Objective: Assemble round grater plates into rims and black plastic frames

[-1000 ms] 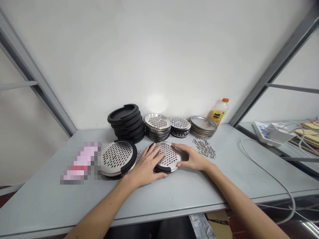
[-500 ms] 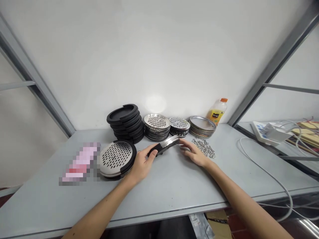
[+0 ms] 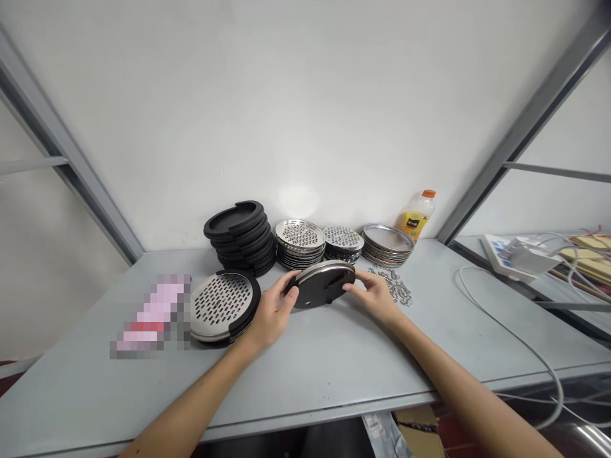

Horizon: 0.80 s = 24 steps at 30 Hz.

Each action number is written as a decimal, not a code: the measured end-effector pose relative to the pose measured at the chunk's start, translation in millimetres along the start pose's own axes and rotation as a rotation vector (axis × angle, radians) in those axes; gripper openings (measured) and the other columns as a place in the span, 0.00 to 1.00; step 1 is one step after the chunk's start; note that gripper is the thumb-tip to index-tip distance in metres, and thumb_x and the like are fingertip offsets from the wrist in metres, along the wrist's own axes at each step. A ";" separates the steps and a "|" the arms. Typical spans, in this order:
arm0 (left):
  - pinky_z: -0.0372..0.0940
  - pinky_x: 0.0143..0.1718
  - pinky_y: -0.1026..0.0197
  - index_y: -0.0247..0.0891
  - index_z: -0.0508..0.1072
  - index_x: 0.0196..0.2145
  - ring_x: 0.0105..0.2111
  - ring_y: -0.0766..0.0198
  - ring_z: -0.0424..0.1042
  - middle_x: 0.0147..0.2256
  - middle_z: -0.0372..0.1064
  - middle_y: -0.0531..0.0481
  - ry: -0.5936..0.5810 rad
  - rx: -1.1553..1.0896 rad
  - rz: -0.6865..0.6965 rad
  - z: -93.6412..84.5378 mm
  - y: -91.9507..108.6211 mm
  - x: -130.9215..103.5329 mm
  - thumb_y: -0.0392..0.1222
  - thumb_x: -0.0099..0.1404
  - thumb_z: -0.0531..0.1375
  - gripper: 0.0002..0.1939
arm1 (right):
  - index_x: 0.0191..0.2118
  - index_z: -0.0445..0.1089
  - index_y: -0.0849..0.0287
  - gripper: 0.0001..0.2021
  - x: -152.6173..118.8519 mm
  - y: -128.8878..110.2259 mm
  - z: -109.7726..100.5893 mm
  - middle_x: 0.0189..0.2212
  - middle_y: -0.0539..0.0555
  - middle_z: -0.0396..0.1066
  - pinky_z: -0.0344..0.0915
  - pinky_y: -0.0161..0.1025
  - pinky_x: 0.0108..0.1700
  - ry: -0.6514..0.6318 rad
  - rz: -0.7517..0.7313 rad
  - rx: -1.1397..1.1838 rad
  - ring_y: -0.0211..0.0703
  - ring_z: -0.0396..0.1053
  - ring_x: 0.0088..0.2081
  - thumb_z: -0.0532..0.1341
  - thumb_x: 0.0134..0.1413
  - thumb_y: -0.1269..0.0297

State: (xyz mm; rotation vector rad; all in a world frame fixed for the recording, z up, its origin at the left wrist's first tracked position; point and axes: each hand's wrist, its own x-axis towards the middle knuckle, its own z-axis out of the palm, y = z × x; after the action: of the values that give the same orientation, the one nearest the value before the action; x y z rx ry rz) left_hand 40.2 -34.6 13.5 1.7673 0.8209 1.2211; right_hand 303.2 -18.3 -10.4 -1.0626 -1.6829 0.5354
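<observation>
Between my hands a round grater (image 3: pixel 319 287) with a black base and metal rim is tipped up, its black underside facing me. My left hand (image 3: pixel 273 313) pinches its left edge, thumb on the underside. On the right edge my right hand (image 3: pixel 375 294) grips it too, thumb against the black face. Beside my left hand lies a pile of round graters (image 3: pixel 222 306), a slotted steel disc in a black holder on top. Small metal clips (image 3: pixel 400 289) are scattered just beyond my right hand. The grater's upper face is hidden from me.
Along the wall stand black round holders (image 3: pixel 241 238), grater discs (image 3: pixel 300 236), smaller grater discs (image 3: pixel 342 238), metal rings or plates (image 3: pixel 387 240) and a bottle (image 3: pixel 417 216). A blurred pink item (image 3: pixel 155 312) lies left. A white cable (image 3: pixel 506 337) loops at right, near a power strip (image 3: pixel 508 257).
The grater has tilted so its black underside now faces me. My right hand has closed onto its right edge, where before the fingers only touched it.
</observation>
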 end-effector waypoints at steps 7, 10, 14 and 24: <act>0.61 0.57 0.51 0.42 0.63 0.57 0.54 0.56 0.67 0.53 0.67 0.45 -0.021 0.335 0.202 -3.6 -2.2 -2.8 0.43 0.63 0.62 0.26 | 0.43 0.75 0.53 0.12 -0.8 -13.5 -6.3 0.40 0.54 0.77 0.69 0.48 0.48 0.063 -0.162 -0.087 0.49 0.73 0.41 0.67 0.49 0.64; 0.59 0.59 0.50 0.43 0.61 0.59 0.57 0.56 0.64 0.56 0.64 0.45 -0.043 0.463 0.324 -3.2 -5.5 -3.7 0.42 0.64 0.62 0.26 | 0.43 0.74 0.52 0.12 -1.0 -16.9 -5.5 0.39 0.54 0.77 0.69 0.48 0.46 0.042 -0.237 -0.101 0.49 0.72 0.42 0.66 0.50 0.65; 0.58 0.61 0.49 0.43 0.58 0.61 0.61 0.56 0.57 0.59 0.60 0.44 -0.085 0.554 0.360 -3.6 -10.1 -4.2 0.35 0.67 0.57 0.26 | 0.44 0.75 0.51 0.12 -1.5 -17.0 -2.8 0.40 0.55 0.77 0.68 0.52 0.50 -0.026 -0.295 -0.140 0.51 0.71 0.46 0.65 0.52 0.65; 0.60 0.60 0.49 0.42 0.63 0.58 0.60 0.57 0.60 0.56 0.66 0.46 -0.156 0.556 0.360 -5.0 -10.4 -3.5 0.31 0.67 0.54 0.22 | 0.58 0.63 0.54 0.27 -2.0 -0.5 -2.3 0.55 0.59 0.66 0.60 0.55 0.58 -0.151 -0.120 -0.369 0.54 0.64 0.56 0.63 0.51 0.65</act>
State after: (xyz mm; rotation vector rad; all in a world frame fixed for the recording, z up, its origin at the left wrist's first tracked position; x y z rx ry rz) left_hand 33.8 -31.6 3.8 2.5151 0.8234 1.1210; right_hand 305.3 -20.6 -10.3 -1.1946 -2.0164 0.2348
